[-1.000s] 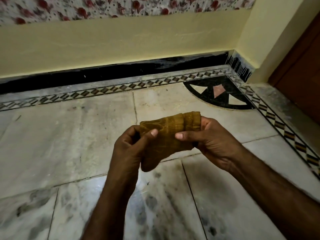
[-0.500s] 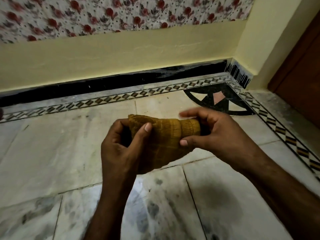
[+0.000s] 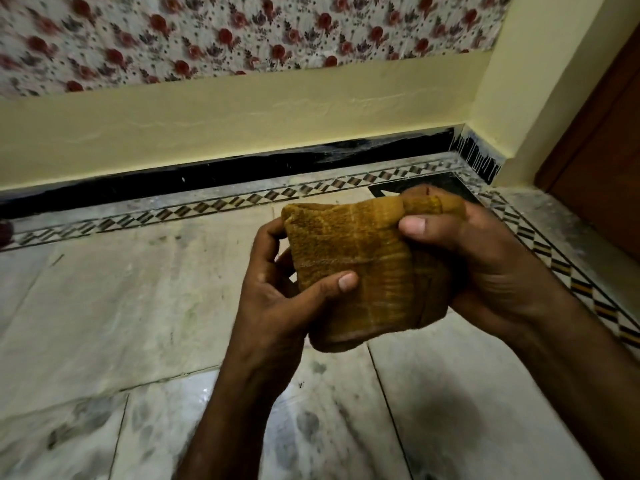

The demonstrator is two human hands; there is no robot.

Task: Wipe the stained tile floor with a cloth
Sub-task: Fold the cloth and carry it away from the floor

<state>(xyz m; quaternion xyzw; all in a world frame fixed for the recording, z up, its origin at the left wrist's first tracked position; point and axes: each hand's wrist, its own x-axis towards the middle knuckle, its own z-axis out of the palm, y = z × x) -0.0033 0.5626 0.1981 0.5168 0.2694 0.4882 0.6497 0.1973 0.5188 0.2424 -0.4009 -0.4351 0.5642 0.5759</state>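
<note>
Both hands, left hand (image 3: 277, 292) and right hand (image 3: 485, 271), pinch the mustard cloth (image 3: 360, 268) (folded) above the stained floor (image 3: 104, 306).

Two bare forearms, no sleeves, watch, or rings visible. Left hand (image 3: 277, 299) and right hand (image 3: 485, 261) ungloved; short, trimmed nails on the fingers (image 3: 412, 226).

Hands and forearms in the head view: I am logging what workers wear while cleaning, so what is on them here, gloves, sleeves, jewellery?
Nothing is worn on what shows. The left hand and the right hand are bare, without gloves, and no ring shows on the visible fingers. Both forearms are uncovered down to the bottom edge of the picture: no sleeve, cuff, watch or bracelet shows. The nails are short and unpainted.
</note>
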